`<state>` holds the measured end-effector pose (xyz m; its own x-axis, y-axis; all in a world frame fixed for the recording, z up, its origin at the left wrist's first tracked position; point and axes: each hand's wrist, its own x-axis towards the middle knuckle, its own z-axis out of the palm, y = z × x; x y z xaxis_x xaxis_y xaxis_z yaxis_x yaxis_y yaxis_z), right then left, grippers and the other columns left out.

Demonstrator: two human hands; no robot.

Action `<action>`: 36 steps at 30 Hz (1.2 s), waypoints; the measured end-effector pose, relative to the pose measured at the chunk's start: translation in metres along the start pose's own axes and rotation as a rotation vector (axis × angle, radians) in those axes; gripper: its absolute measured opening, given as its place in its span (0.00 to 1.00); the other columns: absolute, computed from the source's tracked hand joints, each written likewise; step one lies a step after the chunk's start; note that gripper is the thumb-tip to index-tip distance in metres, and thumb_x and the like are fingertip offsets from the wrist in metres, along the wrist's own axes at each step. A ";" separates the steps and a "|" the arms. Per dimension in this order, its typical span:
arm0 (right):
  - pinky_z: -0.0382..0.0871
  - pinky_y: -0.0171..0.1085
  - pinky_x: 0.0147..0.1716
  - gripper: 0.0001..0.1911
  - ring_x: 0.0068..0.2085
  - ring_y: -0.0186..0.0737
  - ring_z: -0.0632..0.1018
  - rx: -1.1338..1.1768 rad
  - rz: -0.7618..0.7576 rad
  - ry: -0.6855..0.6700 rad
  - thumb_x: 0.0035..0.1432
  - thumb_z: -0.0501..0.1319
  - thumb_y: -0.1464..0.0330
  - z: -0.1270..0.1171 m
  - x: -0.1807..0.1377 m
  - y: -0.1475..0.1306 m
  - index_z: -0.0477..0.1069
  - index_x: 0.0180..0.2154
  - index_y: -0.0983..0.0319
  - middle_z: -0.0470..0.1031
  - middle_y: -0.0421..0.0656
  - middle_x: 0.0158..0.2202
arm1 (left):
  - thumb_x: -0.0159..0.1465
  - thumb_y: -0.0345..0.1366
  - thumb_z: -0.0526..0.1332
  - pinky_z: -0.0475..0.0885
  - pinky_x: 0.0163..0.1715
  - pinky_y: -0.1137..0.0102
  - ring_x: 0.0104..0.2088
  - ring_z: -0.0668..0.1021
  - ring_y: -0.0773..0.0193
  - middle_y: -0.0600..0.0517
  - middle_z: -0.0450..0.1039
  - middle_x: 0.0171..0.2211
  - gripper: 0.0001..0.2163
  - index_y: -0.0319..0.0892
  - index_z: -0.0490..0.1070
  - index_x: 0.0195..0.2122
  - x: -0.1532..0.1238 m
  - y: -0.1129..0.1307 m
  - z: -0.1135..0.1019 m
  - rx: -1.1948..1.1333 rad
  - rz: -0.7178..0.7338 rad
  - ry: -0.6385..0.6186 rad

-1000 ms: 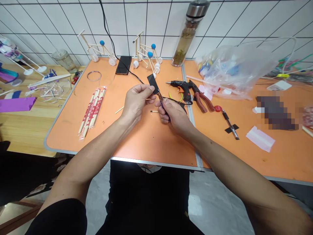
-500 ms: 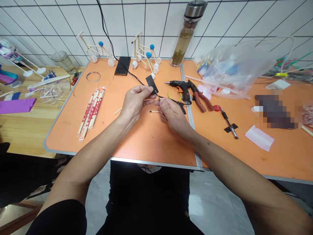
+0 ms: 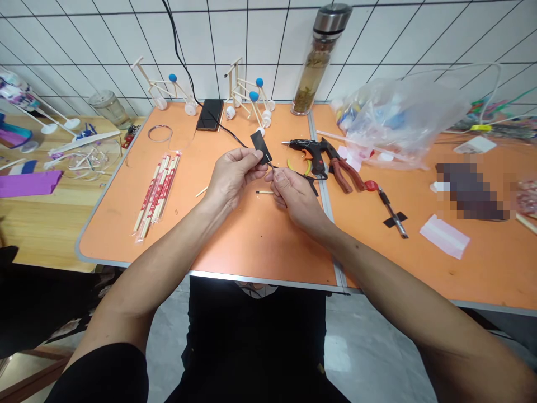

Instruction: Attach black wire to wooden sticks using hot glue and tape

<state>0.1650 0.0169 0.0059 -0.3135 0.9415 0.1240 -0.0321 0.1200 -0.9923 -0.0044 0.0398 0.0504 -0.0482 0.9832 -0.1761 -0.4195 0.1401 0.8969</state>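
Observation:
My left hand (image 3: 235, 170) pinches a flat black rectangular piece (image 3: 260, 146) between thumb and fingers. My right hand (image 3: 291, 190) is closed on a thin stick-like piece (image 3: 272, 165), whose tip meets the lower edge of the black piece. Most of that thin piece is hidden by my fingers, so its kind cannot be made out. Both hands are close together above the orange table (image 3: 251, 240). Just under the right fingers lies a short stick (image 3: 263, 192) with a dark end. A black glue gun (image 3: 308, 150) rests beyond the right hand.
Red-handled pliers (image 3: 346, 172) and a pen (image 3: 392, 211) lie to the right. Wrapped chopsticks (image 3: 157, 196) are at left. Along the wall stand stick models with blue balls (image 3: 254, 96), a phone (image 3: 210, 115), a tea bottle (image 3: 316, 67) and a plastic bag (image 3: 398, 120).
Both hands keep nearly the same pose, with the black piece and the thin piece still together. The view has shifted very slightly.

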 end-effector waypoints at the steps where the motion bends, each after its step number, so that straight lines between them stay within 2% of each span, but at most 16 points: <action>1: 0.54 0.39 0.26 0.32 0.29 0.38 0.59 0.006 0.004 0.000 0.69 0.64 0.32 0.000 0.000 0.000 0.70 0.42 0.54 0.58 0.35 0.29 | 0.61 0.36 0.83 0.80 0.35 0.77 0.26 0.82 0.72 0.57 0.78 0.24 0.17 0.41 0.74 0.30 0.000 0.000 0.000 0.001 -0.003 0.006; 13: 0.51 0.39 0.26 0.28 0.27 0.36 0.58 0.062 0.009 0.003 0.72 0.65 0.37 0.000 0.001 0.001 0.74 0.43 0.56 0.58 0.34 0.29 | 0.61 0.35 0.83 0.80 0.35 0.78 0.26 0.82 0.73 0.57 0.77 0.24 0.17 0.41 0.74 0.30 -0.001 0.000 0.001 0.002 -0.003 0.010; 36: 0.49 0.39 0.26 0.30 0.27 0.36 0.56 0.072 0.045 0.014 0.69 0.67 0.35 0.001 0.001 -0.002 0.74 0.42 0.55 0.58 0.34 0.28 | 0.63 0.33 0.81 0.80 0.35 0.77 0.26 0.82 0.73 0.55 0.80 0.26 0.14 0.40 0.76 0.29 0.001 -0.001 0.000 -0.012 0.005 0.004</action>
<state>0.1632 0.0174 0.0078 -0.3028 0.9498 0.0785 -0.0868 0.0545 -0.9947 -0.0039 0.0403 0.0490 -0.0535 0.9834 -0.1734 -0.4303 0.1339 0.8927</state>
